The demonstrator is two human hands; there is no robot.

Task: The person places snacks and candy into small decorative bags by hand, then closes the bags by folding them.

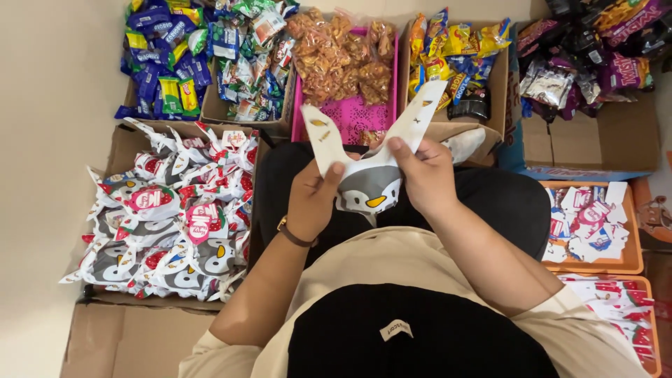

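Two hands at work over the lap, both on one penguin paper bag (371, 185): white, with a grey penguin face and orange beak, two long pointed flaps rising in a V above it. Left hand (313, 199), brown wristband (292, 234) at the wrist, fingers closed on the base of the left flap, thumb on the front. Right hand (425, 175), fingers pinched on the base of the right flap, thumb tip pressed on the paper. Bag held between the two hands, face toward the camera, above the dark trousers and in front of the pink basket (350, 115). Pink basket: clear packs of brown fried snacks at its far end. Left of it, a cardboard box (210, 115) of blue, yellow and green sweets. Right of it, a second box of yellow and blue snack packs (455, 49), then a box of purple packets (602, 56). Near left, a large carton piled with finished penguin bags (168, 217), tied shut with red-and-pink tags. Near right, orange trays (630, 262) holding small printed tags. Whether the held bag has anything inside cannot be told.
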